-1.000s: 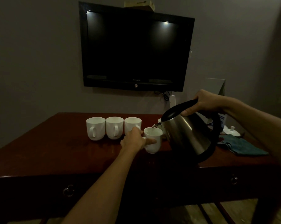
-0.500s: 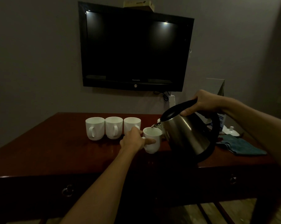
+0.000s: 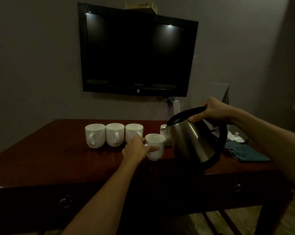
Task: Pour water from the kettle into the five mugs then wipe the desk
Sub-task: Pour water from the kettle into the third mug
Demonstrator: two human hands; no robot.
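Note:
My right hand (image 3: pixel 214 111) grips the black handle of the steel kettle (image 3: pixel 191 141), held above the dark red desk (image 3: pixel 58 155), its spout level and a little right of a white mug (image 3: pixel 156 146). My left hand (image 3: pixel 136 148) holds that mug by its left side, thumb across the front. Three white mugs stand in a row behind it: left (image 3: pixel 94 135), middle (image 3: pixel 114 134) and right (image 3: pixel 134 133). A fifth mug (image 3: pixel 163 131) shows partly behind the kettle's spout. A teal cloth (image 3: pixel 245 152) lies on the desk at the right.
A black television (image 3: pixel 136 53) hangs on the wall above the desk. A white lidded dish (image 3: pixel 236 137) sits behind the cloth. A white power strip (image 3: pixel 176 107) hangs below the television. The desk's front has drawers with ring pulls (image 3: pixel 65 200).
The kettle has tipped back to a more level pose and its spout has drawn away from the held mug. My left hand keeps its hold on the mug.

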